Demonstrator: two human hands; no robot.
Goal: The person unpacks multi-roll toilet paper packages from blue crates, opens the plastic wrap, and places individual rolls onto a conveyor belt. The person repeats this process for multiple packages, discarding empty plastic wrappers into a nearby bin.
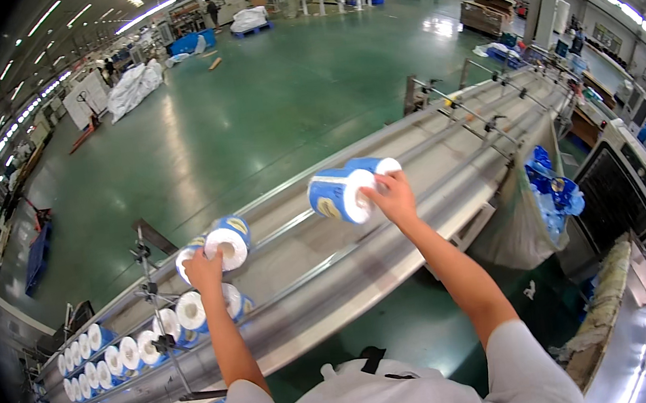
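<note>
My right hand (pixel 393 196) is closed on a pair of blue-wrapped toilet paper rolls (pixel 333 194), tilted above the conveyor (pixel 304 246), their white ends turned toward me. The thumb and fingers press at the end faces. My left hand (pixel 205 271) grips another pair of toilet paper rolls (pixel 228 242) at the far lane, thumb on one white end and fingers by the other. Just below it, several more rolls (pixel 190 311) lie in the near lane, partly behind my left forearm. Whether the left pair touches the belt, I cannot tell.
Two rows of wrapped rolls (pixel 113 360) fill the conveyor's left end, beside a metal guide frame (pixel 151 293). Rails divide the belt into lanes. To the right hangs a pale sack (pixel 518 229) with blue film (pixel 553 183), next to a dark-windowed machine (pixel 614 179). Green floor (pixel 283 84) lies beyond.
</note>
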